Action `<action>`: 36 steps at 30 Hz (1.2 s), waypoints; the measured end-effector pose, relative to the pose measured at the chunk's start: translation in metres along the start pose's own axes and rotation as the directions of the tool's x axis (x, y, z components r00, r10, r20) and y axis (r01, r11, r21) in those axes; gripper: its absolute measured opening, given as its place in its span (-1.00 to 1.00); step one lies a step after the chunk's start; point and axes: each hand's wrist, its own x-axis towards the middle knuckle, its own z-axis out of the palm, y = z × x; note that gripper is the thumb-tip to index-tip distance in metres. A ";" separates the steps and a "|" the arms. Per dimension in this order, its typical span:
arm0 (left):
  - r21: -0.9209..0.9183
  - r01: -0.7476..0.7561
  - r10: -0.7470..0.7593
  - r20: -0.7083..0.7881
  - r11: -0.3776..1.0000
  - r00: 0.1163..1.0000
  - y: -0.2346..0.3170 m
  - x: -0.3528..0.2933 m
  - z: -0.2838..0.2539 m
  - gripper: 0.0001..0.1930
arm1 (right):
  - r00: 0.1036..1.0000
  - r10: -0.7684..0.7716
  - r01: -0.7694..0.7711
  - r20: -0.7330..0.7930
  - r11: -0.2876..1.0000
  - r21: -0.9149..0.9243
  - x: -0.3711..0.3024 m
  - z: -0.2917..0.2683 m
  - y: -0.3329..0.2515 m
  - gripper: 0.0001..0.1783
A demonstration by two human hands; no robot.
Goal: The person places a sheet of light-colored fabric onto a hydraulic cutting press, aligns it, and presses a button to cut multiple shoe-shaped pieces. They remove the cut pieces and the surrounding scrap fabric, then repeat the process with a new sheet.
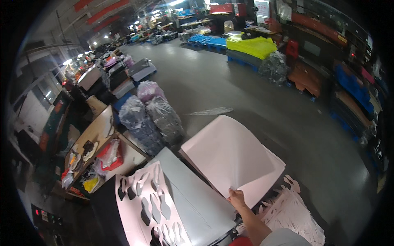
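Observation:
My right hand (236, 198) pinches the near edge of a large pale pink sheet (223, 143). From the pinched spot a soft crease fans out across the sheet, which lies on a stack of similar sheets. To the left is a grey work surface (193, 197). Across its left part lies another pink sheet (169, 192), with several curved holes cut through it. Beside my right forearm, a heap of pink cut-out scraps (287, 217) spreads at the lower right. My left hand is out of the picture.
A wooden bench (96, 127) with small pieces on top and a red bin (113, 156) below stands at the left. Wrapped bundles (160, 115) sit beyond it. Yellow sheets (254, 47) lie stacked on a blue pallet across the grey floor. A control box (47, 215) is at lower left.

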 end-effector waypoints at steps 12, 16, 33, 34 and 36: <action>-0.142 0.074 -0.104 -0.218 0.987 0.970 -0.084 -0.074 -0.015 -0.68 | 0.759 -0.621 0.605 -0.195 0.783 -0.144 -0.124 -0.041 -0.186 -0.49; -0.276 0.029 -0.127 -0.346 0.961 0.930 -0.109 -0.129 -0.041 -0.71 | 0.391 -0.892 0.857 -0.227 0.442 -0.263 -0.185 -0.007 -0.230 -0.49; -0.866 -0.462 0.257 -0.411 0.189 0.875 -0.190 -0.502 -0.197 -0.32 | -0.393 -0.611 0.822 0.687 0.102 0.560 -0.642 0.155 -0.191 -0.77; -0.767 -0.603 0.244 -0.556 0.220 0.795 -0.205 -0.523 -0.190 -0.40 | -0.433 -0.555 0.803 0.710 0.121 0.584 -0.670 0.168 -0.180 -0.76; -0.780 -0.609 0.199 -0.581 0.141 0.789 -0.229 -0.556 -0.174 -0.47 | -0.519 -0.448 0.756 0.728 0.157 0.635 -0.725 0.193 -0.161 -0.76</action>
